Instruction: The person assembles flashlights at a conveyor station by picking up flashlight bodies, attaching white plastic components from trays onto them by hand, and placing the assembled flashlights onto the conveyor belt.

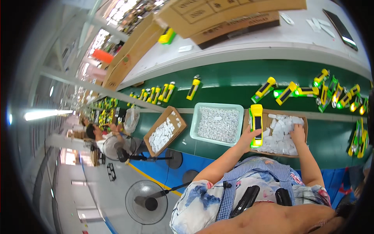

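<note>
My left hand (247,139) is closed around the lower part of a yellow and green work light (256,123) with a dark panel on its face. It holds the light upright over the left side of a cardboard box (306,136). Flat white plastic pieces (281,130) fill this box in a loose heap. At the box's right side, my right hand (298,134) reaches into the heap with its fingers bent together. What lies between those fingertips is too small to make out. A pale green basket (193,134) of small whitish parts stands left of the box.
Another cardboard box (177,134) of white pieces sits farther left. Yellow lights (193,87) lie along the green conveyor belt (226,87), several bunched at right. Large cartons (233,29) and a dark phone-like slab (339,29) rest on the shelf above. Standing fans (147,201) and a co-worker (99,138) are at left.
</note>
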A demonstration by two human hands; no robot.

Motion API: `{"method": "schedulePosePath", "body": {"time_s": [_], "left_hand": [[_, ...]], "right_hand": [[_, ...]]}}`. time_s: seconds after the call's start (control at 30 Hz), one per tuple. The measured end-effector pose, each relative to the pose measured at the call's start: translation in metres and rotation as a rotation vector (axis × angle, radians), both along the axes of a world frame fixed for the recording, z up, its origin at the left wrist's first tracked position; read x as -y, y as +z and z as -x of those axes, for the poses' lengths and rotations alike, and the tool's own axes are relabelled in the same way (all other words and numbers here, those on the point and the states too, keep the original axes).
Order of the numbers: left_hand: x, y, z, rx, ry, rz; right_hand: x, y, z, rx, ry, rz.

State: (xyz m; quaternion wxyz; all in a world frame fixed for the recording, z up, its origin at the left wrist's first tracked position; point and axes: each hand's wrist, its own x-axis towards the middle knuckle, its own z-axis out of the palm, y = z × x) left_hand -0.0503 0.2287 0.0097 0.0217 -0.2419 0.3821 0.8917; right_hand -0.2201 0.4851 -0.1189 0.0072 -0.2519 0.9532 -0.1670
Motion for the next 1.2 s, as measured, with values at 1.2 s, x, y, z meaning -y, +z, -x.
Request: {"method": "schedulePosePath", "body": {"time_s": [1.2], "left_hand": [[0.023,0.032,-0.023,-0.109,-0.136,0.831]], "right_hand": [[0.125,0.224,-0.105,1.133,-0.017,0.876]]}}
